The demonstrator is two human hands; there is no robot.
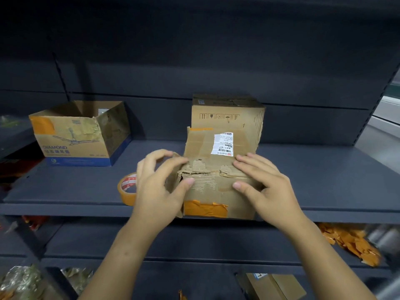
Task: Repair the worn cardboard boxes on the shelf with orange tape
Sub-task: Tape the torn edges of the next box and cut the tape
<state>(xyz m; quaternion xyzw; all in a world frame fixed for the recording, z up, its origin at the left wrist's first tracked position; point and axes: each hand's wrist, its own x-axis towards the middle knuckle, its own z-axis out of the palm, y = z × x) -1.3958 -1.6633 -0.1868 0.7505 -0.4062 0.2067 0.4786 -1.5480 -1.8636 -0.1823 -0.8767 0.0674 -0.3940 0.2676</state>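
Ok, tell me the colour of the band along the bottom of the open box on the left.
Blue, on the open box; head view.

Both hands, left hand (pixel 159 185) and right hand (pixel 263 185), seemingly pressing torn box (pixel 214 169) on shelf (pixel 65 191).

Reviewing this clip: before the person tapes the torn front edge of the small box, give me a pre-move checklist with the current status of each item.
1. Both hands on the box: ok. The left hand and right hand press the small box from either side.
2. Torn edge closed flat: not ok, ragged corrugation still shows.
3. Tape roll within reach: ok, it sits on the shelf beside the left hand.
4. Tape in hand: not ok, neither hand holds it.
5. Loose tape end ready: cannot tell.
6. Earlier orange patch stuck down: not ok, it looks wrinkled.
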